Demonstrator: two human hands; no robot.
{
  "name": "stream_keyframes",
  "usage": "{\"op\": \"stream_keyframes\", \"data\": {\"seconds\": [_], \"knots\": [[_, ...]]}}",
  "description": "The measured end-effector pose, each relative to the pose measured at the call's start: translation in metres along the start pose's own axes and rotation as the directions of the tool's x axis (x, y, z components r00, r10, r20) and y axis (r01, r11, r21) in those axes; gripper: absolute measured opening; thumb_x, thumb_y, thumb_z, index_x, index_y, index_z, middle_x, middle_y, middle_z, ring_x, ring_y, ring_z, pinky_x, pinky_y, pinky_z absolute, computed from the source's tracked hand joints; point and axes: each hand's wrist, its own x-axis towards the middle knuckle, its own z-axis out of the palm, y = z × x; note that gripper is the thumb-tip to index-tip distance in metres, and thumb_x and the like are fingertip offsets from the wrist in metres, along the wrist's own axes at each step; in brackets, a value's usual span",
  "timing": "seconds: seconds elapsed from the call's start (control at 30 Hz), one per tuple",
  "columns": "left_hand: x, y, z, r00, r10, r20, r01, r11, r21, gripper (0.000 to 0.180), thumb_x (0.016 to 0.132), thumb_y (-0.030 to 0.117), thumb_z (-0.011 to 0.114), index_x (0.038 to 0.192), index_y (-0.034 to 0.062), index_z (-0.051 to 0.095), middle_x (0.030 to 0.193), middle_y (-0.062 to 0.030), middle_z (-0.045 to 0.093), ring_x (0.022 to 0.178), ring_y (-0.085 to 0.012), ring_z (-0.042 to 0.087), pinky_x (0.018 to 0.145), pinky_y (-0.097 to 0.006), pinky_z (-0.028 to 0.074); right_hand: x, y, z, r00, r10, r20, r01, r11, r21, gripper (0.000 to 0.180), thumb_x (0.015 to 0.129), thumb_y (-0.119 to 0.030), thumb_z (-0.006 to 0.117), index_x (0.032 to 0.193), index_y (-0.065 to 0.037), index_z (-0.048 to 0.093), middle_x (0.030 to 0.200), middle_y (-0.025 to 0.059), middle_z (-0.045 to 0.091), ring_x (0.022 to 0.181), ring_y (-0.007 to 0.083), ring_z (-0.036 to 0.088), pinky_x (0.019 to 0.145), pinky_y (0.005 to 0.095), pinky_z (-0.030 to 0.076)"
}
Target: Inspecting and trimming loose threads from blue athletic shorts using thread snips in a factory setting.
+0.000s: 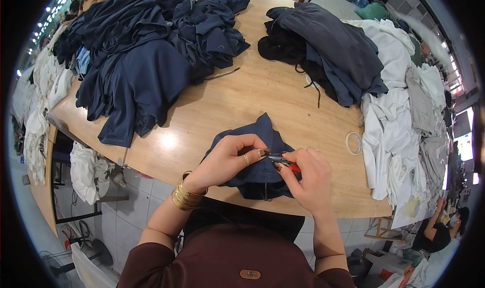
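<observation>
A small navy garment piece (262, 136) lies at the near edge of the wooden table (237, 101). My left hand (230, 159) pinches its fabric between thumb and fingers; the wrist carries gold bangles. My right hand (310, 179) grips small red-handled thread snips (284, 161), with the metal tips against the cloth right beside my left fingertips. A dark cord hangs from the garment over the table edge.
A big heap of navy garments (146, 40) covers the far left of the table. A dark grey and black pile (328, 50) lies at the far right, beside white and grey clothes (404, 106). A clear tape roll (353, 143) lies at the right. Other people work at the far edges.
</observation>
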Motion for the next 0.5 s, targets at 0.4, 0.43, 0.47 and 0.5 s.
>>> {"op": "stream_keyframes", "data": {"seconds": [0.4, 0.43, 0.47, 0.5], "knots": [[0.000, -0.001, -0.004, 0.998, 0.000, 0.059, 0.009, 0.990, -0.141, 0.013, 0.092, 0.009, 0.053, 0.095, -0.0014, 0.060, 0.082, 0.0049, 0.056, 0.076, -0.0015, 0.046, 0.068, -0.017, 0.040, -0.005, 0.007, 0.006, 0.994, 0.099, -0.052, -0.094, 0.991, 0.092, 0.015, 0.074, -0.013, 0.071, 0.080, -0.005, 0.060, 0.068, 0.0064, 0.059, 0.061, 0.0225, 0.056, 0.056, 0.0317, 0.042], [0.000, -0.001, -0.004, 0.998, 0.003, 0.059, 0.007, 0.986, -0.164, 0.013, 0.093, 0.009, 0.053, 0.095, -0.0015, 0.060, 0.082, 0.0048, 0.056, 0.076, -0.0014, 0.046, 0.068, -0.017, 0.040, -0.005, 0.008, 0.007, 0.984, 0.156, -0.083, -0.141, 0.976, 0.163, 0.015, 0.073, -0.013, 0.072, 0.079, -0.005, 0.060, 0.067, 0.0064, 0.059, 0.060, 0.0220, 0.055, 0.055, 0.0314, 0.042], [0.000, -0.001, -0.004, 0.998, 0.001, 0.060, 0.009, 0.986, -0.164, 0.013, 0.093, 0.009, 0.053, 0.095, -0.0015, 0.060, 0.082, 0.0048, 0.056, 0.076, -0.0014, 0.046, 0.068, -0.017, 0.040, -0.005, 0.009, 0.007, 0.971, 0.213, -0.109, -0.183, 0.954, 0.236, 0.016, 0.072, -0.013, 0.072, 0.079, -0.005, 0.060, 0.066, 0.0064, 0.058, 0.059, 0.0215, 0.055, 0.054, 0.0310, 0.041], [0.000, -0.002, -0.005, 0.998, 0.010, 0.060, -0.001, 0.988, -0.155, 0.014, 0.093, 0.009, 0.053, 0.096, -0.0016, 0.060, 0.082, 0.0048, 0.056, 0.076, -0.0014, 0.047, 0.069, -0.017, 0.040, -0.004, 0.010, 0.006, 0.971, 0.215, -0.108, -0.185, 0.954, 0.237, 0.016, 0.072, -0.013, 0.072, 0.079, -0.005, 0.060, 0.066, 0.0064, 0.058, 0.059, 0.0215, 0.055, 0.054, 0.0310, 0.041]]}}
